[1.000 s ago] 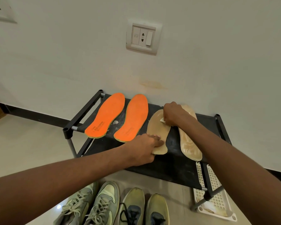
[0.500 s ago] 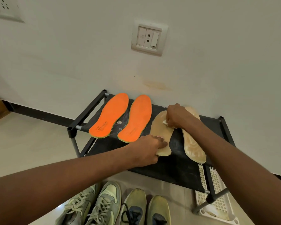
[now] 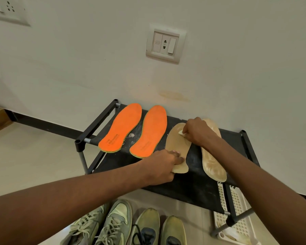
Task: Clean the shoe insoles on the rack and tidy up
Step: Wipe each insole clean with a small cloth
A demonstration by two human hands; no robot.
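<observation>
Two orange insoles (image 3: 121,128) (image 3: 149,131) lie side by side at the left of the black shoe rack (image 3: 193,188). To their right lie two tan insoles. My left hand (image 3: 163,167) presses down the heel end of the left tan insole (image 3: 177,144). My right hand (image 3: 195,132) is closed on a small white wipe (image 3: 181,133) and holds it against the toe half of that insole. The right tan insole (image 3: 213,165) lies partly under my right wrist.
The rack stands against a white wall with a switch socket (image 3: 165,44). Two pairs of worn sneakers (image 3: 113,225) (image 3: 159,228) sit on the floor in front. A white plastic basket (image 3: 237,218) sits under the rack's right end.
My right hand with the wipe has shifted slightly along the toe half of the left tan insole. My left hand stays on the heel. The camera has tilted a little.
</observation>
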